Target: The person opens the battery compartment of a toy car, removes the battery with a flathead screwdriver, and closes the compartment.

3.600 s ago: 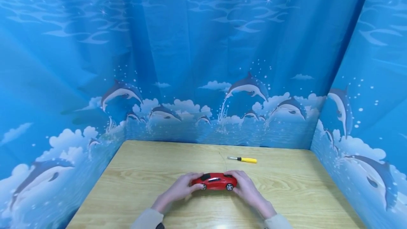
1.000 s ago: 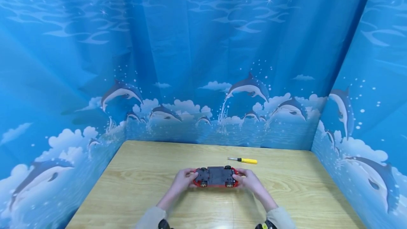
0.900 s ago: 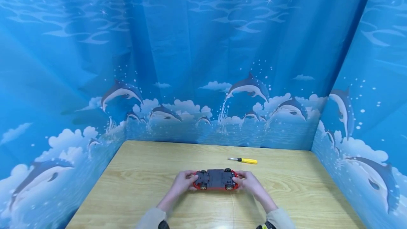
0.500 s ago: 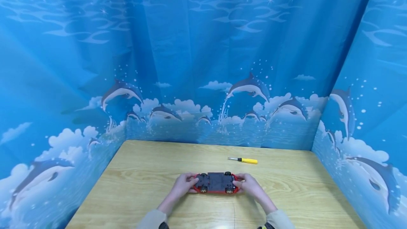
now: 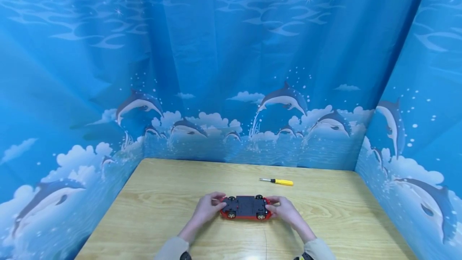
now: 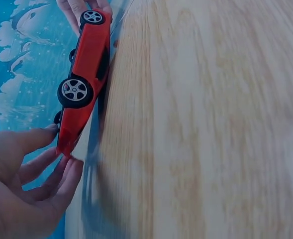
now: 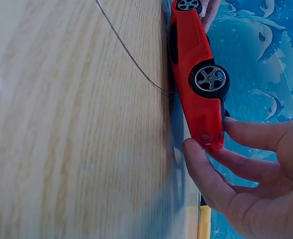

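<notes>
A red toy car (image 5: 246,206) lies upside down at the middle of the table, its dark underside and wheels facing up. My left hand (image 5: 206,208) pinches the car's left end, thumb on the underside and fingertips at the tip, as the left wrist view shows. At the other end, my right hand (image 5: 286,210) holds the car between thumb and fingers. A thin wire (image 7: 131,57) runs out from beneath the car in the right wrist view. Both wrist views show the car's roof close to the tabletop; whether it touches is hard to tell.
Behind the car lies a screwdriver (image 5: 283,182) with a yellow handle, its metal shaft pointing left. The wooden table (image 5: 173,179) is bordered at the back and sides by a blue dolphin-print curtain (image 5: 216,71).
The car has been turned from roof up to underside up, then lowered slightly toward me. Its wire now trails to the near side. My left fingers have shifted a little at the car's end.
</notes>
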Action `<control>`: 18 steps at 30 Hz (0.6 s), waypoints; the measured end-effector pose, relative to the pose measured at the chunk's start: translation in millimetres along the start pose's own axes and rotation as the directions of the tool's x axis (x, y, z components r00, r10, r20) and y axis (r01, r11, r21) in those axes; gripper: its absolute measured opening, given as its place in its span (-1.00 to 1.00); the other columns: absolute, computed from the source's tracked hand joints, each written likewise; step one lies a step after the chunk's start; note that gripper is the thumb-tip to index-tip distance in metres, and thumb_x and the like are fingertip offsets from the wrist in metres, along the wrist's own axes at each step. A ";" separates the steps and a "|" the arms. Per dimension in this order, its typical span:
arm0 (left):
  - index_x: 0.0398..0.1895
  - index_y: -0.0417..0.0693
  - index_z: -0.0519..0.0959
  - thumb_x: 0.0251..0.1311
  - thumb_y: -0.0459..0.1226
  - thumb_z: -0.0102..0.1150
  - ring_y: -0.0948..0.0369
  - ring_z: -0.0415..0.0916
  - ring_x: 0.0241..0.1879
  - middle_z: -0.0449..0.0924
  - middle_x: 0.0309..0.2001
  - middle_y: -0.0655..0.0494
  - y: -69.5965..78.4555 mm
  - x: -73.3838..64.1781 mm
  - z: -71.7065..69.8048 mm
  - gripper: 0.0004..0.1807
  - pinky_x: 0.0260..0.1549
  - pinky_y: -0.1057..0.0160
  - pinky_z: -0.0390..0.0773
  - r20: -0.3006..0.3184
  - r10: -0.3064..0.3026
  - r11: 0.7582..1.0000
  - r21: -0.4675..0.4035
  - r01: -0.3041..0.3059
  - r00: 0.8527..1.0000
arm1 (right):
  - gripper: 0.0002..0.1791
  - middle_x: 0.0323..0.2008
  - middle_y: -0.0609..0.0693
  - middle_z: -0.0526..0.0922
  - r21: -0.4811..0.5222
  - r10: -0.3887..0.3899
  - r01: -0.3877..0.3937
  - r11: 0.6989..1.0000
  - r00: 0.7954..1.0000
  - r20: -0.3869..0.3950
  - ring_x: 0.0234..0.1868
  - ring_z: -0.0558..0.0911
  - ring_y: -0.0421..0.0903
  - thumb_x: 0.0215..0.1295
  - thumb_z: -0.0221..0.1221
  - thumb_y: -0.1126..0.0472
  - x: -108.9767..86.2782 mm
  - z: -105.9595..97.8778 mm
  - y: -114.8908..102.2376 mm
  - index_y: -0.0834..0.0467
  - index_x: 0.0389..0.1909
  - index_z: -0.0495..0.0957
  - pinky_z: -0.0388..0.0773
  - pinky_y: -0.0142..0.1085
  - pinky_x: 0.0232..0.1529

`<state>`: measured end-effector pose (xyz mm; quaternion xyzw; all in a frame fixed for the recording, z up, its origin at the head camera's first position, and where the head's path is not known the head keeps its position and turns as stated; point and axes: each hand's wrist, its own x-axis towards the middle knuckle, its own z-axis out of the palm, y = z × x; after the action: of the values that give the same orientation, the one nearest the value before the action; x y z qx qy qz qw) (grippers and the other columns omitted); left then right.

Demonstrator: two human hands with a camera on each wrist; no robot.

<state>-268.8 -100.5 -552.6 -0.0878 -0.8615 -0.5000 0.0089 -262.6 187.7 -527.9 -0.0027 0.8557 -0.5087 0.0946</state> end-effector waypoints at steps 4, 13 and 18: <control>0.14 -0.23 0.61 0.21 -0.22 0.39 -0.09 0.67 -0.02 0.68 0.01 -0.16 4.7 0.5 2.3 -0.54 0.02 -0.04 0.67 0.011 0.038 0.999 0.011 -0.038 0.999 | -0.57 -0.04 0.32 0.67 -0.011 0.007 -0.007 1.000 1.000 -0.008 -0.41 0.67 -0.08 0.31 0.24 0.39 0.6 -0.5 0.6 0.48 0.17 0.51 0.72 -0.20 -0.28; 0.30 -0.18 0.51 0.18 -0.02 0.42 -0.13 0.47 0.24 0.55 0.24 -0.14 12.4 0.8 11.5 -0.32 0.23 -0.19 0.48 0.115 0.209 0.954 0.193 -0.228 0.971 | -0.56 -0.05 0.25 0.69 -0.042 0.004 -0.006 0.999 1.000 -0.029 -0.42 0.66 -0.08 0.31 0.27 0.34 0.6 -1.9 2.1 0.42 0.18 0.54 0.71 -0.20 -0.30; 0.37 -0.11 0.46 0.15 0.12 0.37 -0.09 0.36 0.34 0.47 0.35 -0.06 12.9 -0.2 15.4 -0.20 0.33 -0.20 0.38 0.179 0.239 0.890 0.353 -0.289 0.954 | -0.56 -0.01 0.21 0.69 -0.091 -0.075 0.069 0.993 0.995 -0.064 -0.28 0.70 -0.04 0.31 0.29 0.27 0.4 -4.7 3.1 0.34 0.18 0.57 0.68 -0.23 -0.27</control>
<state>-265.4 -80.9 -549.1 -0.2336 -0.9197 -0.3133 0.0370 -263.5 193.3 -528.5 -0.0206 0.8794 -0.4733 0.0471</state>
